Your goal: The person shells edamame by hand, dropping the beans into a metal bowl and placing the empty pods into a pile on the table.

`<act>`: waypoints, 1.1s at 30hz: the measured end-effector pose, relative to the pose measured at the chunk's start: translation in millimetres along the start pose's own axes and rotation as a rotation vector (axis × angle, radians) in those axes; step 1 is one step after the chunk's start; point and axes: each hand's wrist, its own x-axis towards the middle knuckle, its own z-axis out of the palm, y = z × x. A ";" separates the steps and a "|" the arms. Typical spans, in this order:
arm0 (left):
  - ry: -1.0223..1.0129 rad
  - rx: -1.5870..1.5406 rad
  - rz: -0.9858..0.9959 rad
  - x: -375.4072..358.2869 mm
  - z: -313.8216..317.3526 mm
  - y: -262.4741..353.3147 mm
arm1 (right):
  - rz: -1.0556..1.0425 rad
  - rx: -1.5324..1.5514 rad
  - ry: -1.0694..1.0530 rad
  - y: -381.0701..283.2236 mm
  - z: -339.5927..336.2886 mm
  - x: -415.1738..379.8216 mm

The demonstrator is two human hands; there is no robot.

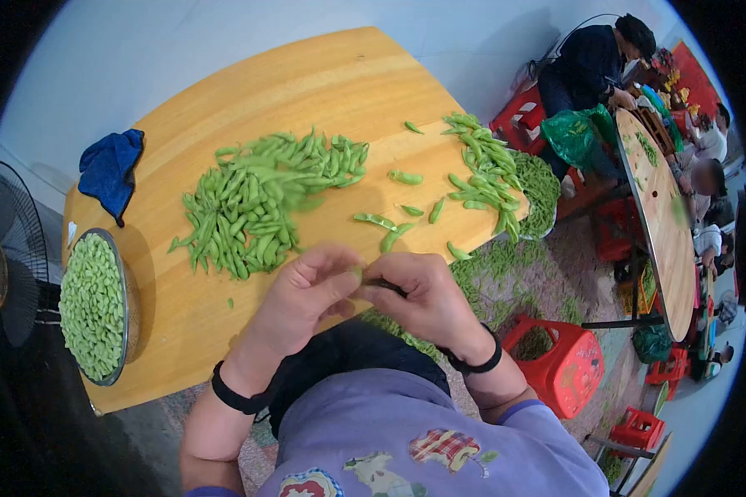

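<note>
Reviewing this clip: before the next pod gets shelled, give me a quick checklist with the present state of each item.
1. Pod pinched between left hand and right hand: ok.
2. Pod already split open: cannot tell, fingers hide it.
3. Metal bowl of shelled beans within reach at the left: ok.
4. Bowl has spare room: not ok, nearly full.
5. Pile of unshelled pods close ahead on the table: ok.
6. Blue cloth lies apart from the pods: ok.

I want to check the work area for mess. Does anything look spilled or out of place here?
Yes. Green pods and husks are scattered on the floor beside the table, past its right edge. A few stray pods lie apart between the big pile and the smaller pile. The blue cloth lies crumpled near the table's left edge.
</note>
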 end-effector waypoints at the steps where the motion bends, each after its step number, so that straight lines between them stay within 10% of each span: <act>1: 0.002 -0.004 0.001 0.3 1.5 -2.4 | -0.247 -0.459 0.173 -1.4 3.9 -1.4; 4: 0.066 0.348 0.218 1.9 6.6 -3.9 | -0.162 -0.423 0.183 -10.5 6.8 -4.0; 14: 0.113 0.383 0.020 6.7 3.9 -14.9 | 0.054 -0.058 0.064 18.1 -6.2 -0.4; 20: 0.141 0.109 -0.006 15.3 6.2 -23.1 | -0.129 -0.656 0.204 10.2 7.4 -5.2; 24: 0.082 0.326 0.194 14.3 2.1 -20.5 | -0.088 -0.538 0.116 7.3 -0.1 -6.9; 33: -0.033 -0.135 0.138 20.1 6.3 -23.6 | 0.265 0.841 -0.039 27.8 -9.2 -6.3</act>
